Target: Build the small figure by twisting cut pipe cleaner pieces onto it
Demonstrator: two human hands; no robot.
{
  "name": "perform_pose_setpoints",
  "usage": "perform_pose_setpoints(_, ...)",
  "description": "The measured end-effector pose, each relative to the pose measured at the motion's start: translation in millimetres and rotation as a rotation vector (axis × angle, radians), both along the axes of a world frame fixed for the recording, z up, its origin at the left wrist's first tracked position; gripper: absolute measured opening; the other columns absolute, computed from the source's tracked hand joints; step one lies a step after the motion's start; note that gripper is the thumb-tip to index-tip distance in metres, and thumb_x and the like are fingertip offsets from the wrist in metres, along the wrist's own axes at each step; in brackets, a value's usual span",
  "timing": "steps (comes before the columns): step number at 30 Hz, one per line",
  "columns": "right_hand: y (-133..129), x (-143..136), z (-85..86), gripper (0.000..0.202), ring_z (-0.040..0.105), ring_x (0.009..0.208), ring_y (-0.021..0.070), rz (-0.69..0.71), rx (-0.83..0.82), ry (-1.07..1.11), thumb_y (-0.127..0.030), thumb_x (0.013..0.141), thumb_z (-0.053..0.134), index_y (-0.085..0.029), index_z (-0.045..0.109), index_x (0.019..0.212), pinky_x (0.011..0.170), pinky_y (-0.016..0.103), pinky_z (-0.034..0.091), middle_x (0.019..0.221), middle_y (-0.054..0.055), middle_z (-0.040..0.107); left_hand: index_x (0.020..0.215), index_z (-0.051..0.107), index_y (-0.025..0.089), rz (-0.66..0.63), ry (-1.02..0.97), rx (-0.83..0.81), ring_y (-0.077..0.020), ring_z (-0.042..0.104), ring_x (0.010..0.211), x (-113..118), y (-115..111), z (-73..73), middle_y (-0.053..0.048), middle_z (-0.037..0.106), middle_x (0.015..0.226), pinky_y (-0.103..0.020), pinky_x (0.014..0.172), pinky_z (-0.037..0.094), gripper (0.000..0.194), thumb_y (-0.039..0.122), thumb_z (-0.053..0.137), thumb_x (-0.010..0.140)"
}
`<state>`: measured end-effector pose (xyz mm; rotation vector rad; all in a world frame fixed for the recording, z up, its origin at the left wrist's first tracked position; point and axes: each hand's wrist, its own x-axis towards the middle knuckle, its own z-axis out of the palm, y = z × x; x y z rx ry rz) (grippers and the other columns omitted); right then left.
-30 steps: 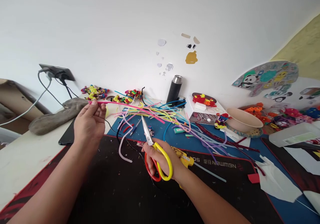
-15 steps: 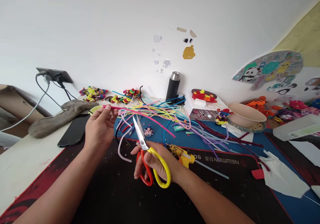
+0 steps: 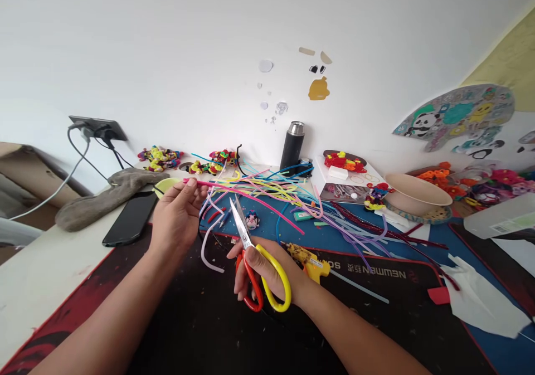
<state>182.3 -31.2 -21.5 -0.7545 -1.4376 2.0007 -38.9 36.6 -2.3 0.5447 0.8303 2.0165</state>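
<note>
Between thumb and fingers, my left hand (image 3: 178,216) pinches one end of a pink pipe cleaner (image 3: 251,199). The rest of it runs out to the right, sloping down. My right hand (image 3: 263,269) grips a pair of scissors (image 3: 244,233) with one red and one yellow handle. The blades are slightly apart and point up and left, just below the pink pipe cleaner and not visibly touching it. Beyond the blades lies a small doll-like face piece (image 3: 252,219). A yellow glue gun (image 3: 311,262) rests right of my right hand.
Many coloured pipe cleaners (image 3: 267,185) are heaped behind my hands. A black thermos (image 3: 291,149) stands by the wall. Left are a phone (image 3: 129,219) and a grey-brown cloth-like object (image 3: 92,202). A beige bowl (image 3: 418,194), a white tissue (image 3: 485,297) and finished pipe-cleaner figures (image 3: 159,156) surround the mat.
The whole view has shifted slightly, so everything sits a little further right. Both hands keep their grips, and the scissors stay slightly apart below the pink pipe cleaner.
</note>
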Motion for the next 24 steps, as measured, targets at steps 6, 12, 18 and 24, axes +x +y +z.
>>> perform_pose_setpoints(6, -2, -1, -2.1, 0.092, 0.067, 0.056, 0.0174, 0.025, 0.022, -0.023, -0.099, 0.084, 0.062, -0.015, 0.066, 0.121, 0.052, 0.025, 0.052, 0.071, 0.003, 0.070, 0.072, 0.076, 0.019, -0.048, 0.068, -0.010, -0.0101, 0.073, 0.068, 5, -3, -0.9, 0.003, 0.072, 0.070, -0.020, 0.079, 0.068, 0.036, 0.026, 0.110, 0.061)
perform_pose_setpoints(12, -4, -1, 1.2, 0.093, 0.066, 0.056, 0.0174, 0.020, 0.013, -0.026, -0.100, 0.083, 0.063, -0.015, 0.066, 0.120, 0.050, 0.024, 0.050, 0.069, 0.003, 0.069, 0.077, 0.077, 0.019, -0.080, 0.114, -0.014, -0.0125, 0.075, 0.073, 9, -8, -2.4, 0.002, 0.076, 0.077, -0.021, 0.076, 0.067, 0.035, 0.028, 0.109, 0.064)
perform_pose_setpoints(18, -3, -1, -3.5, 0.091, 0.067, 0.056, 0.0174, 0.034, 0.012, -0.014, -0.099, 0.084, 0.064, -0.015, 0.064, 0.121, 0.052, 0.025, 0.052, 0.071, 0.003, 0.070, 0.082, 0.077, 0.018, -0.115, 0.130, -0.023, -0.0130, 0.076, 0.074, 13, -12, -5.7, 0.000, 0.077, 0.081, -0.023, 0.078, 0.066, 0.035, 0.028, 0.107, 0.068)
perform_pose_setpoints(24, -2, -2, -8.8, 0.091, 0.067, 0.056, 0.0175, 0.010, 0.019, -0.022, -0.099, 0.086, 0.061, -0.014, 0.064, 0.121, 0.052, 0.026, 0.053, 0.074, 0.005, 0.072, 0.083, 0.080, 0.019, -0.149, 0.150, -0.018, -0.0130, 0.077, 0.073, 19, -16, -5.6, 0.001, 0.079, 0.080, -0.022, 0.077, 0.066, 0.037, 0.031, 0.110, 0.064)
